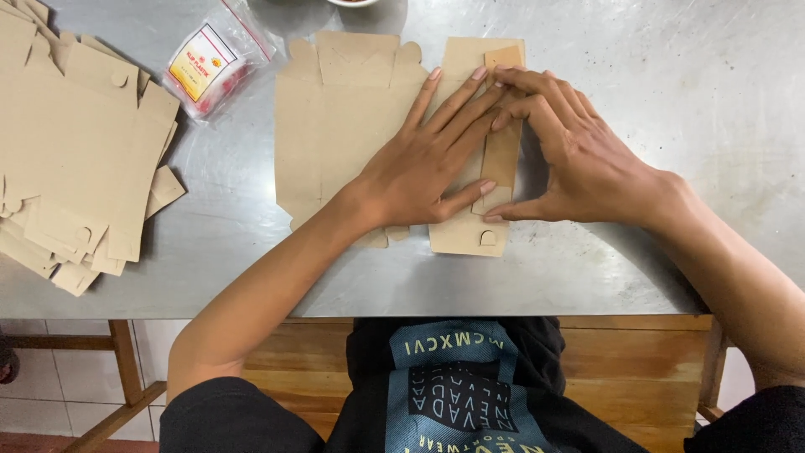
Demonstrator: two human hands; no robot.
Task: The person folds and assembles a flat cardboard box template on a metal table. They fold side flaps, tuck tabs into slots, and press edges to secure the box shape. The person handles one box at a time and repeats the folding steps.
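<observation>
A flat brown cardboard box blank (335, 126) lies unfolded on the steel table (654, 101). My left hand (423, 159) lies flat on its right half, fingers spread and pointing up. My right hand (570, 151) presses a narrow side flap (503, 155) of the blank folded over, with fingertips at the flap's upper end and thumb at its lower end. Both hands touch the cardboard and meet over the fold.
A loose stack of several similar cardboard blanks (67, 151) lies at the table's left end. A clear plastic bag with a yellow and red label (210, 63) sits at the back. A wooden bench (637, 352) stands under the table's near edge.
</observation>
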